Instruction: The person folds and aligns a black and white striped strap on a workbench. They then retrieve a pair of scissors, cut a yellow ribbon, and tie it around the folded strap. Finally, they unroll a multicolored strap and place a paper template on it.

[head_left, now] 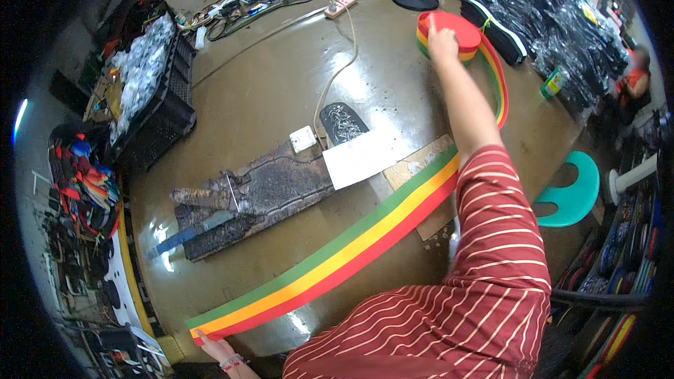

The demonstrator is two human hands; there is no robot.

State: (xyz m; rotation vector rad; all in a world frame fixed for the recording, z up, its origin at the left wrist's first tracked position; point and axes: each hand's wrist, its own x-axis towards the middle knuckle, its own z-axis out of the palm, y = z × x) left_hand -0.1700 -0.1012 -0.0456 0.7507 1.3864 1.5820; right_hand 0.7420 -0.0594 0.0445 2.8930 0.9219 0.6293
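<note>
A wide green, yellow and red webbing strap (330,242) stretches diagonally across the brown tabletop. At its near left end, my left hand (214,349) pinches the strap between thumb and fingers. A loop of the strap curves round at the upper right to a roll of webbing (460,29), which lies flat with its red edge up. My right hand (444,45) reaches out to the roll's near left side. One finger stretches over its top, and the other fingers look curled against it. My right arm hides part of the strap.
A dark worn board (267,182) with a blue-ended strip lies mid-table. Beside it are a white sheet (365,158), a black tray of metal pieces (342,123) and a white box. A cord runs to a power strip (341,5). A black crate (158,98), plastic-wrapped bundles and a teal stool (576,189) flank the table.
</note>
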